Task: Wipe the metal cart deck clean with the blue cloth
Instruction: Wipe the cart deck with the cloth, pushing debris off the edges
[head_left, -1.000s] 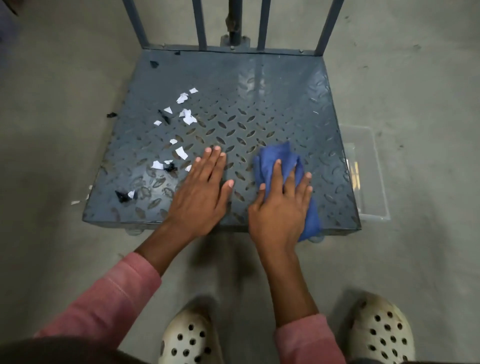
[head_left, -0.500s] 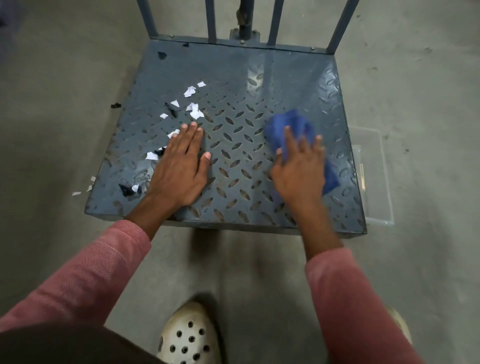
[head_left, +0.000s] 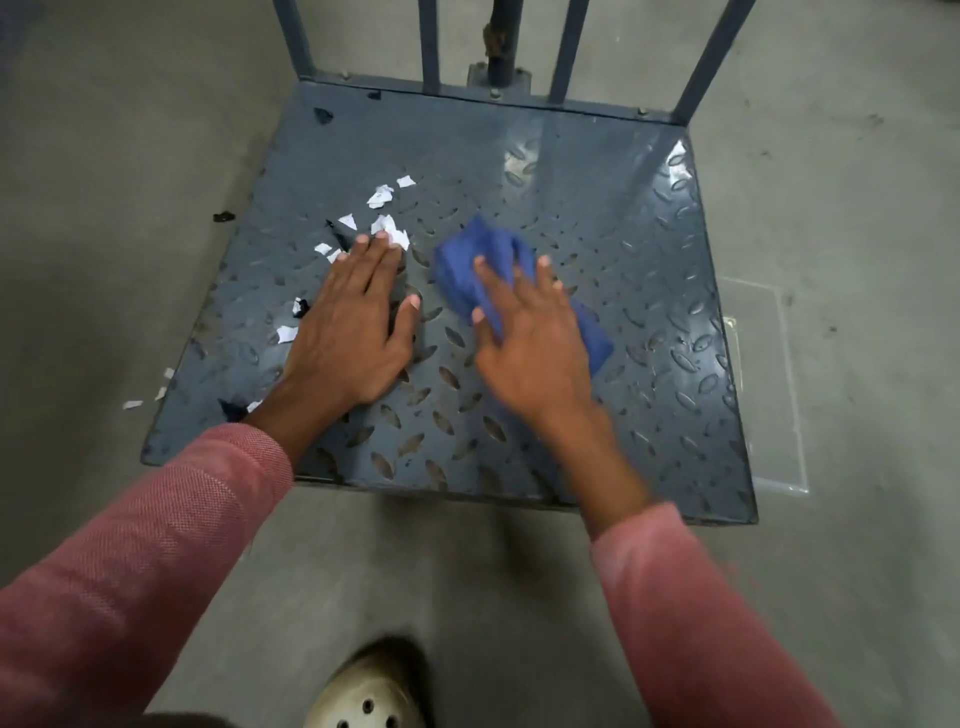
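Observation:
The metal cart deck (head_left: 597, 208) is dark blue-grey tread plate, filling the middle of the view. My right hand (head_left: 530, 343) presses flat on the crumpled blue cloth (head_left: 493, 260) near the deck's centre, fingers spread over it. My left hand (head_left: 353, 332) lies flat and empty on the deck just left of the cloth, fingertips touching white paper scraps (head_left: 387, 226). More white and black scraps lie along the deck's left side.
Upright cart rails (head_left: 563, 49) rise at the deck's far edge. A clear plastic tray (head_left: 769, 384) sits on the concrete floor right of the deck. A few scraps (head_left: 132, 404) lie on the floor at left. One white perforated shoe (head_left: 369, 691) shows below.
My right hand has slid the blue cloth forward and then left toward the centre. My left hand has moved forward up to the paper scraps. The view has leaned in.

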